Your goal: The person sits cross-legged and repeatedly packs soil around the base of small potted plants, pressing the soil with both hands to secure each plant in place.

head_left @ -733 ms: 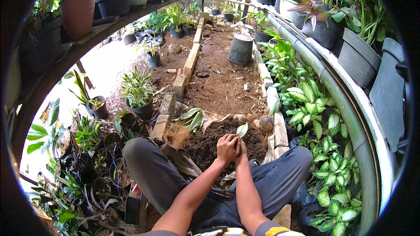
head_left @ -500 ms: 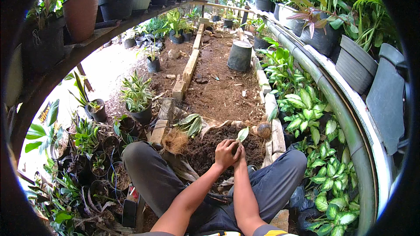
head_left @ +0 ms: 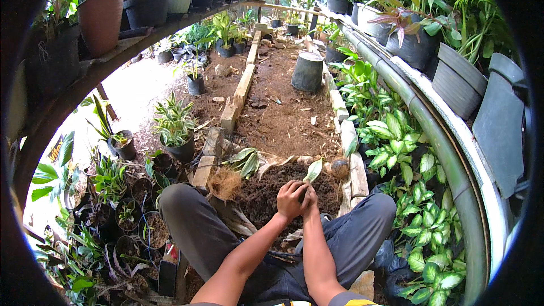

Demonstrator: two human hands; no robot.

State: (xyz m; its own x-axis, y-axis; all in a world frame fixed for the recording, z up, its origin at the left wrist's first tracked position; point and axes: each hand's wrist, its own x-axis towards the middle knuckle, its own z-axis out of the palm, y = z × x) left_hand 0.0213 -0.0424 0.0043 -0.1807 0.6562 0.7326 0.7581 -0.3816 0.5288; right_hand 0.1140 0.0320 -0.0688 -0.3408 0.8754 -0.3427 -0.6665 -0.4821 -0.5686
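Both of my hands are together above a heap of dark soil [head_left: 260, 197] between my knees. My left hand [head_left: 290, 199] curls round the base of a small leafy cutting [head_left: 313, 171], whose pale green leaf sticks up past the fingers. Pressed against it from the other side, my right hand [head_left: 310, 199] is closed round the same base. Something dark shows between the fingers; whether it is soil or a small pot I cannot tell.
Beside the heap lie a tuft of brown fibre [head_left: 224, 183], loose cut leaves [head_left: 245, 162] and a round brown husk [head_left: 340, 168]. An upturned dark pot [head_left: 309, 72] stands farther up the bed. Potted plants [head_left: 180, 146] crowd the left; a bamboo rail [head_left: 436, 130] runs along the right.
The view has shifted slightly. My hands stay closed round the cutting's base, and its leaf leans a little differently.
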